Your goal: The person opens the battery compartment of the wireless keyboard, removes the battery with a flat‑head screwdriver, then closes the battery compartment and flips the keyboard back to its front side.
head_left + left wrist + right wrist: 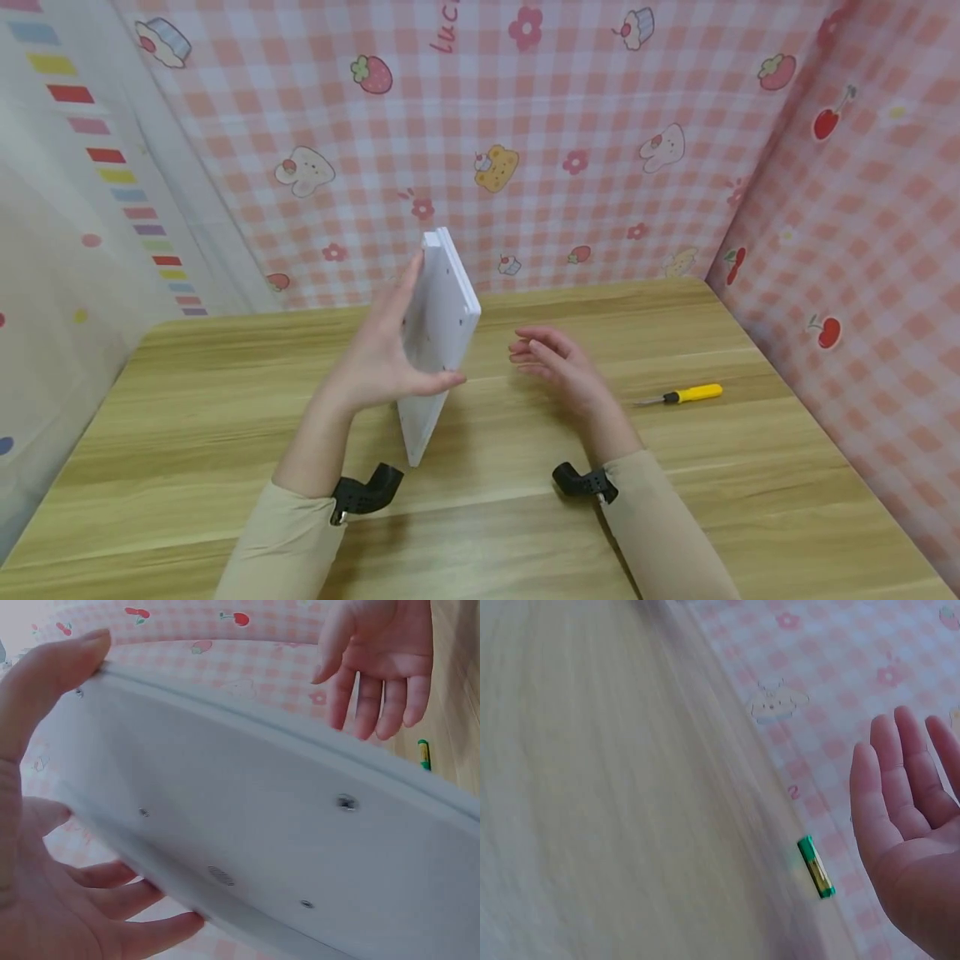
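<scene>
My left hand grips a white flat device by its edges, thumb on one side and fingers on the other. The device stands tilted on edge above the table. Small dark screw holes and an oval patch of fine slots show on its white face in the left wrist view. To its right, my right hand hovers with loosely extended fingers and holds nothing. A green and gold battery lies near that hand in the right wrist view; in the head view I cannot make it out.
A screwdriver with a yellow handle lies on the wooden table, right of my right hand. Pink checked cloth hangs behind the table and along its right side. A pale patterned cloth hangs at the left.
</scene>
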{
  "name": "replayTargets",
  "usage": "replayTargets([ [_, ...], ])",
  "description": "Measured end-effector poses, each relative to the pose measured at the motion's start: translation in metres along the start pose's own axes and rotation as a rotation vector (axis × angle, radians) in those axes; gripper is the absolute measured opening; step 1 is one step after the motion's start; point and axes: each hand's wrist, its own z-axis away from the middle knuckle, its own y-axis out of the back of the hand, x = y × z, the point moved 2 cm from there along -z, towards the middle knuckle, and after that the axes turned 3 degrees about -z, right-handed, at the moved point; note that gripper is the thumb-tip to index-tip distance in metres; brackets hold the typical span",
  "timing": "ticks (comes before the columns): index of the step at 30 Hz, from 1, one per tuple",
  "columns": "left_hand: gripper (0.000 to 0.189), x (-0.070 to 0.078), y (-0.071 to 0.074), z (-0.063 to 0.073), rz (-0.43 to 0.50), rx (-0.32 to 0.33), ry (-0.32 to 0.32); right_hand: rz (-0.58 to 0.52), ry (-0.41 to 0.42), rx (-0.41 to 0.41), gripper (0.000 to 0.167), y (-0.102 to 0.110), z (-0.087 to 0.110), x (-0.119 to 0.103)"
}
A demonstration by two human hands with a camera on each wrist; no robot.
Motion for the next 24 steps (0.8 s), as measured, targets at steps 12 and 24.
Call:
replayTargets([
  [12,0.129,-0.019,0.008,0.000,0.138,0.238,0.198,0.106,-0.084,-0.113,0.050,-0.035,0.007,0.005],
  [24,0.133,-0.020,0.003,-0.004,0.057,0.379,0.227,0.346,-0.014,-0.134,0.066,-0.096,0.012,0.013],
])
